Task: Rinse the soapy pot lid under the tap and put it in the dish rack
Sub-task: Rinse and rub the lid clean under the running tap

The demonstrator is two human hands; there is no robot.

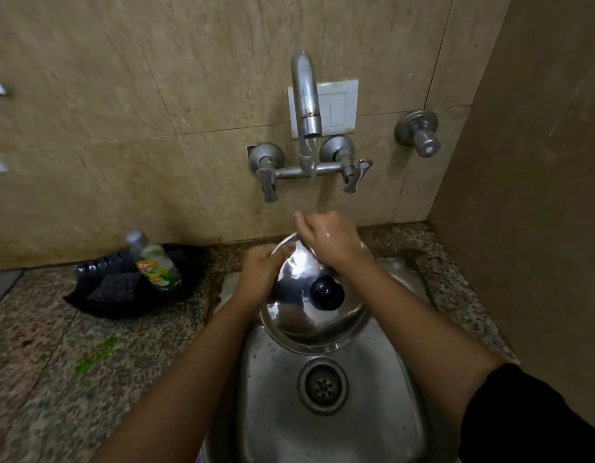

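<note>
Rinsing: our left hand [261, 274] grips lid [314, 305] rim under tap [306, 95]; right hand [329, 240] rubs, holds nothing. Next: rack, not in view.

At the left of the frame, the dish-soap bottle [154, 266] bears a yellow-green label with red lettering, too blurred to read.

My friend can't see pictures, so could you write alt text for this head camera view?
Two bare hands hold a steel pot lid with a black knob over a metal sink, the right hand under water running from a wall tap, the left hand gripping the lid's rim. A dish soap bottle lies in a black tray on the left counter.
</note>
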